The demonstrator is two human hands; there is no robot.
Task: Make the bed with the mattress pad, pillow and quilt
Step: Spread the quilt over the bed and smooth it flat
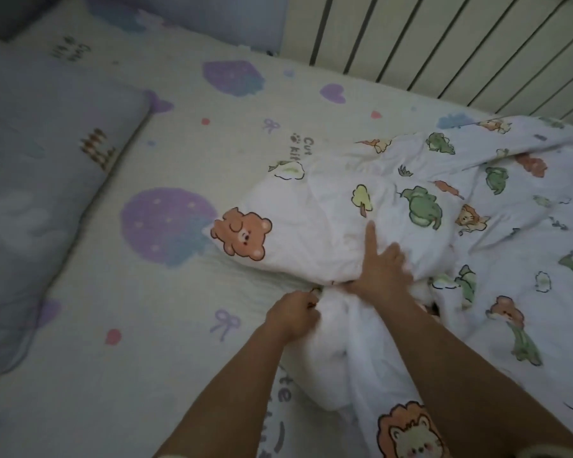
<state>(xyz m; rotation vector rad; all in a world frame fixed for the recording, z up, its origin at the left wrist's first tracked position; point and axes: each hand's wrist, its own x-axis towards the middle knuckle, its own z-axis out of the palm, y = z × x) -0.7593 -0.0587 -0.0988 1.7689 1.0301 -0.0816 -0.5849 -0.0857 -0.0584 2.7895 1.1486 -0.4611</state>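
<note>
Left hand (293,314) gripping bunched quilt (411,206), right hand (382,259) flat on it — mattress pad (166,292) beneath

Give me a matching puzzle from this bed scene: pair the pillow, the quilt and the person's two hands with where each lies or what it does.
Column one
1. blue-grey fabric pillow
2. white animal-print quilt
3. left hand
4. right hand

Column two
A. presses on the quilt, fingers straight
B. lies at the picture's left, on the cream strawberry-print mattress pad
C. grips a bunched fold of quilt
D. heaped crumpled at the picture's right

Pairs: 1-B, 2-D, 3-C, 4-A
</note>
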